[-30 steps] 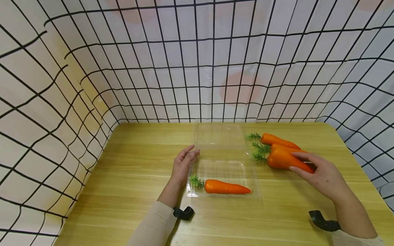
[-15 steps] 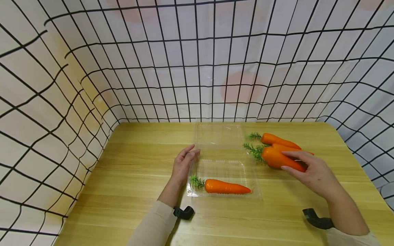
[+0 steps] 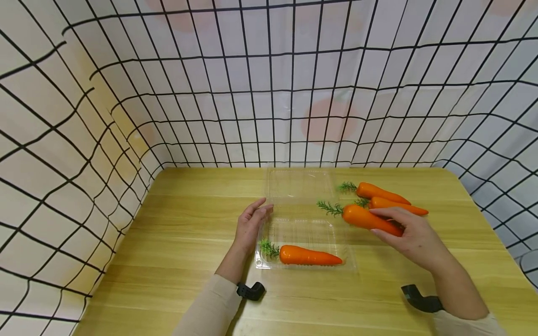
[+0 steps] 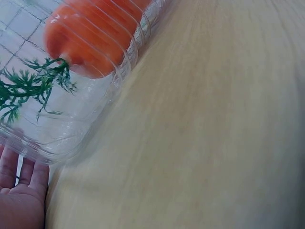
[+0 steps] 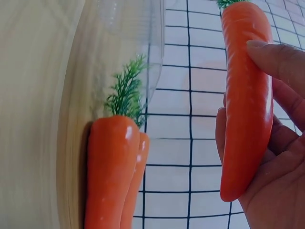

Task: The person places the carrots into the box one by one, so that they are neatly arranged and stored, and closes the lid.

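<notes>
My right hand (image 3: pixel 407 233) grips an orange carrot (image 3: pixel 357 217) with a green leafy top, thumb on one side and fingers on the other. In the right wrist view this carrot (image 5: pixel 245 105) is held up off the table. A clear plastic clamshell box (image 3: pixel 302 231) lies opened flat, its lid (image 3: pixel 300 184) toward the back. One carrot (image 3: pixel 308 255) rests along the box's near side, its greens pointing left. My left hand (image 3: pixel 250 224) rests at the box's left edge with loosely extended fingers; the left wrist view shows these fingers (image 4: pixel 35 176) against the box wall.
Two more carrots, a rear one (image 3: pixel 380 191) and a nearer one (image 3: pixel 399 205), lie on the wooden table (image 3: pixel 180 242) to the right of the lid. A black wire grid (image 3: pixel 290 102) over pale cloth borders the table at the back and sides.
My right hand has lifted its carrot away from the other two and carried it left toward the box. My left hand and the box have stayed in place.
</notes>
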Motion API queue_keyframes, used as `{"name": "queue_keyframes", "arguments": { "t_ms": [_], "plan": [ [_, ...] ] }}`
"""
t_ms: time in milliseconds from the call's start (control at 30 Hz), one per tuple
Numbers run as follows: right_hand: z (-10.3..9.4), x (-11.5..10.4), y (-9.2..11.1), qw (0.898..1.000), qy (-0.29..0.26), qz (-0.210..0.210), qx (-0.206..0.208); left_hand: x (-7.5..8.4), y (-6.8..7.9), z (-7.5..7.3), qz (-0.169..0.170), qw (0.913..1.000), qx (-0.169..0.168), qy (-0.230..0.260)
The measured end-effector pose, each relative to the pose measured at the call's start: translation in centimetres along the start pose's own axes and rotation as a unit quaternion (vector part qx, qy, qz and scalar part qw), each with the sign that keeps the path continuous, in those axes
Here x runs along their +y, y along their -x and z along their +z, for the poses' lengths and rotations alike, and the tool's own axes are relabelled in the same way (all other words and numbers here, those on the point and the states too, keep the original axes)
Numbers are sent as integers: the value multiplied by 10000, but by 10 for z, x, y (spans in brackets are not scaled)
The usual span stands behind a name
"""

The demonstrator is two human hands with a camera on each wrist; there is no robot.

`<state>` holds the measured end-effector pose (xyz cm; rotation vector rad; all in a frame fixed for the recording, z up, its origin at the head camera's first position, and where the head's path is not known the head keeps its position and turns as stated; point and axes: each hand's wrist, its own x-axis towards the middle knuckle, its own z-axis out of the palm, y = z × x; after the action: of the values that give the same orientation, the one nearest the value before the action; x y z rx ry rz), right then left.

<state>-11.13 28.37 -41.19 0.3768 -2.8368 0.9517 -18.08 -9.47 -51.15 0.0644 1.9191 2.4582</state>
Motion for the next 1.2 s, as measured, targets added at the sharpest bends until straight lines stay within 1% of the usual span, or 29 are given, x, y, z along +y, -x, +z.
{"name": "queue_keyframes", "arguments": {
  "t_ms": [167,300,433,600,733,967,1200],
  "plan": [
    [4,-7,-3,9999,55,-74,-74,0,0,0,-23,10000,21,-51],
    [9,-10,-5,9996,77,-272,-32,-2,-1,0,-42,9999,43,-151],
    [14,-13,-7,9991,30,-425,-26,-2,-1,0,-50,9999,57,-124],
    [19,-19,-10,9988,-14,-465,-126,-1,0,0,-39,10000,47,-63],
    [22,-24,-13,9978,1,-646,-140,-1,0,0,-42,10000,31,-81],
    [29,-31,-16,9969,-162,-652,-403,-1,-1,0,-71,10000,33,-25],
    [39,-38,-20,9953,-238,-809,-466,-1,0,0,-26,10000,-8,-27]
  ]
}}
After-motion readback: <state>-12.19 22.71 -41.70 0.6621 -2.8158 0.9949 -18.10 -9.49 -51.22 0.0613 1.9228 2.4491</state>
